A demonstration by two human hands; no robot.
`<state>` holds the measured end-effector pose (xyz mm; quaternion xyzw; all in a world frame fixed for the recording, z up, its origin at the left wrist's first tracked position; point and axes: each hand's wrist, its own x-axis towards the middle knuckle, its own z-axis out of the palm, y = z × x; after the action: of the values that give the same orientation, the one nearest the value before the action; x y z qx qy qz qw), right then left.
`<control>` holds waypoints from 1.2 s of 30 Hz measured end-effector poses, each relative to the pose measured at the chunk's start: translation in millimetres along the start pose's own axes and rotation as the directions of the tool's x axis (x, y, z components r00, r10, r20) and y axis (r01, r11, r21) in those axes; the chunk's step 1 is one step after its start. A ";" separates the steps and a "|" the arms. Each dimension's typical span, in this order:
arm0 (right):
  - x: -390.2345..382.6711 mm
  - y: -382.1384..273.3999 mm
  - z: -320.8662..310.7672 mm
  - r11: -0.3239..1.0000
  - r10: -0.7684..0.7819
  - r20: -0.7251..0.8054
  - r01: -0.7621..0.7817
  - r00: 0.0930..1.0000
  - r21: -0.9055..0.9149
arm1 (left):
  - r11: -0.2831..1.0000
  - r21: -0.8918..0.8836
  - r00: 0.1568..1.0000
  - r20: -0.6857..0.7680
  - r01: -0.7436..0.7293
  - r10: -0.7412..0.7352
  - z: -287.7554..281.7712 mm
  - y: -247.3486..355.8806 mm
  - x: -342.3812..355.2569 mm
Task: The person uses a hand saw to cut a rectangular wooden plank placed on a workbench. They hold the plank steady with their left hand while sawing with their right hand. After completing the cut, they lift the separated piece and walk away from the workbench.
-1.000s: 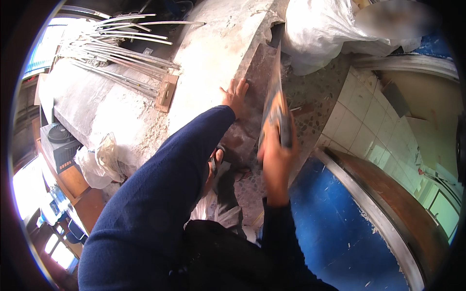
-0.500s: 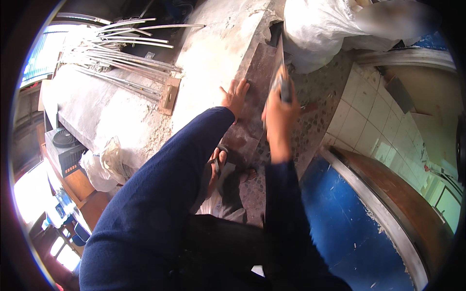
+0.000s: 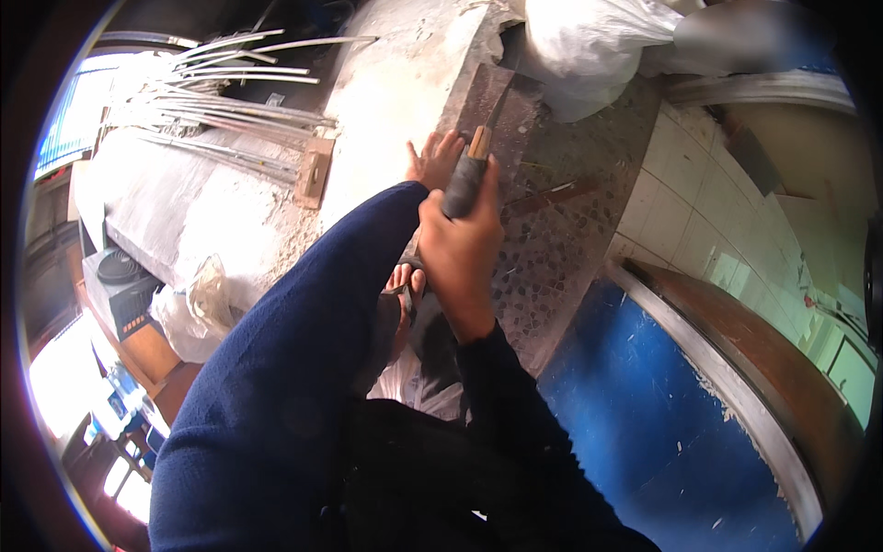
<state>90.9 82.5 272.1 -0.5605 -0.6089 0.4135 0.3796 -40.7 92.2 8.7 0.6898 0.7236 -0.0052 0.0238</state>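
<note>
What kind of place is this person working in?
Probably a building or renovation site. The left hand rests on a rough, plaster-crusted slab, the right hand grips a tool handle, thin metal rods lie heaped behind, and a filled white sack sits on the pebbled floor.

tool drawn back from the ledge

the right hand (image 3: 460, 253) with the tool (image 3: 464, 179) has been pulled back, nearer the body; the left hand (image 3: 434, 158) is now partly hidden behind it.

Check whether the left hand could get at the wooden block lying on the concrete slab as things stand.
Probably yes. The left hand lies flat on the slab and holds nothing; the block sits to its left, with only bare concrete between them. The right hand grips a tool handle.
</note>
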 end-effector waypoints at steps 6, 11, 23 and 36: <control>-9.5 19.8 -63.7 0.865 0.461 0.048 -0.461 0.886 0.200 | 1.000 -0.009 0.793 0.608 -0.017 0.019 -75.5 20.0 23.8; 73.4 75.6 -11.8 0.963 0.269 0.010 -0.269 0.963 0.025 | 0.999 0.050 0.783 0.622 -0.019 -0.016 -78.2 40.2 32.3; 91.6 53.4 -45.8 0.758 0.509 0.126 -0.513 0.851 0.404 | 0.973 0.180 0.794 0.608 -0.143 0.004 -54.8 60.1 39.3; 102.7 60.0 -24.9 0.882 0.385 0.124 -0.405 0.914 0.243 | 0.984 0.124 0.785 0.619 -0.130 0.025 -58.7 56.1 38.6</control>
<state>127.5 188.6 225.3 -0.6019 -0.4347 0.5794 0.3362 11.9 135.9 67.2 0.6792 0.6445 -0.2866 0.2028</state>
